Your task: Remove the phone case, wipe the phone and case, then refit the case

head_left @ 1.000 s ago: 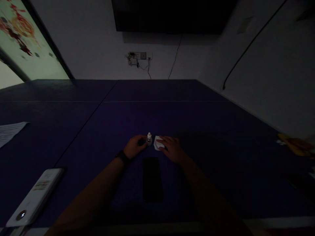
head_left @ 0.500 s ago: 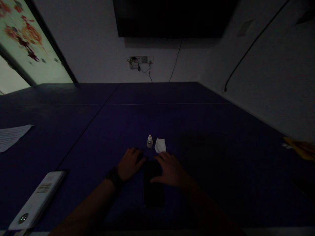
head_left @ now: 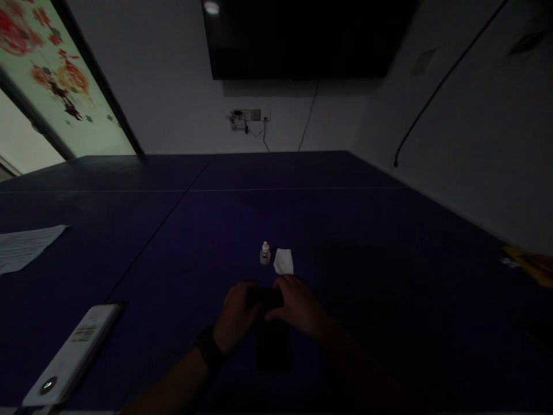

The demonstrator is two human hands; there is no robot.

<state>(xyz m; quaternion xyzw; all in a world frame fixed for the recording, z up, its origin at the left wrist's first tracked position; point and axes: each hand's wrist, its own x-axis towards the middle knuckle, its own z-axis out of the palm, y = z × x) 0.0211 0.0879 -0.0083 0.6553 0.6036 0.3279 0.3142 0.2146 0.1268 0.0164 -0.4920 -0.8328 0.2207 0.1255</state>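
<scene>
My left hand (head_left: 237, 311), with a dark watch on its wrist, curls its fingers round the left end of a dark object (head_left: 268, 297). On the right end of that object, my right hand (head_left: 299, 304) closes with thumb and fingers. The dim light hides what kind of thing it is. Just below, toward me, lies a black, flat, phone-shaped slab (head_left: 273, 349); whether the two are joined cannot be made out. A small clear dropper bottle (head_left: 265, 255) with a white cap stands upright beyond my hands. Beside it lies a white cloth or tissue (head_left: 284, 261), close to my right fingertips.
A white box (head_left: 73, 354) lies on the dark blue table (head_left: 207, 230) at the near left. Farther left is a printed sheet of paper (head_left: 30, 248). A yellow packet (head_left: 529, 265) lies at the right edge. A wall with a screen (head_left: 302, 40) stands behind the table.
My left hand has moved right and closer to me, onto the dark object, opposite my right hand. The view has tilted slightly upward.
</scene>
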